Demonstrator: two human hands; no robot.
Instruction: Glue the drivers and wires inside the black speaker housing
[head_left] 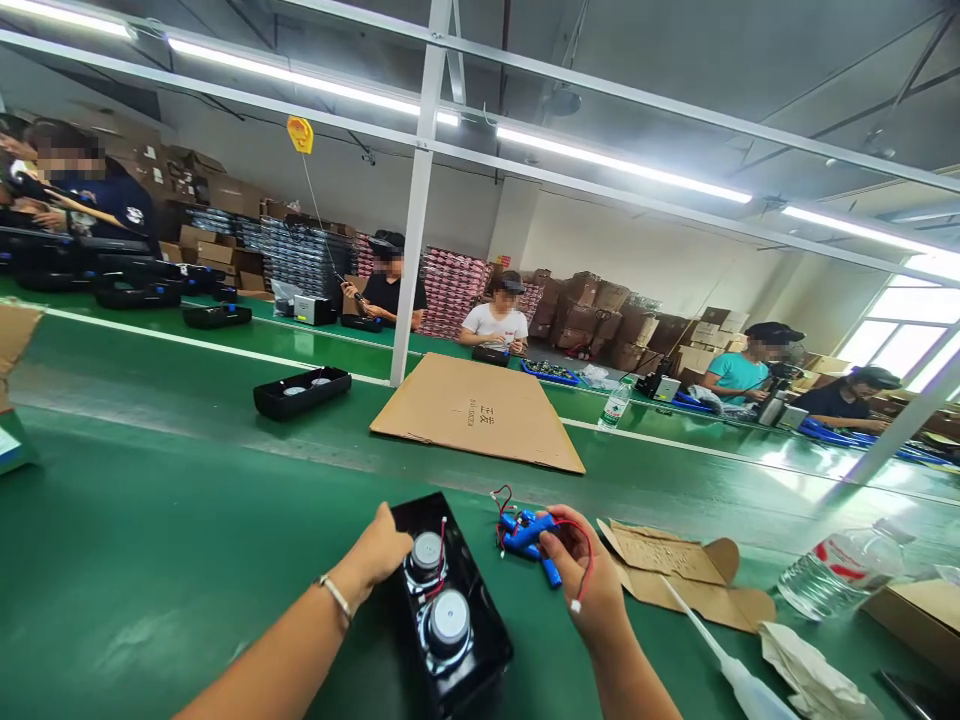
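Speaker housing (448, 600), black, lay on the green bench (150, 520) near the person, two round drivers (427, 555) facing up. Left hand (367, 550), fingers pressed together, gripped its left edge. Right hand (583, 580) pinched a blue cell pack (529, 535) with red leads (502, 492), just right of the housing.

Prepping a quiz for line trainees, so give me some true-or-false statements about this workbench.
The left hand touches a black speaker case holding two round drivers. True.

The right hand holds a screwdriver. False: the right hand holds a blue part with red wires.

A bracelet circles the right wrist. False: the bracelet is on the left wrist.

A flattened cardboard sheet lies on the green bench ahead. True.
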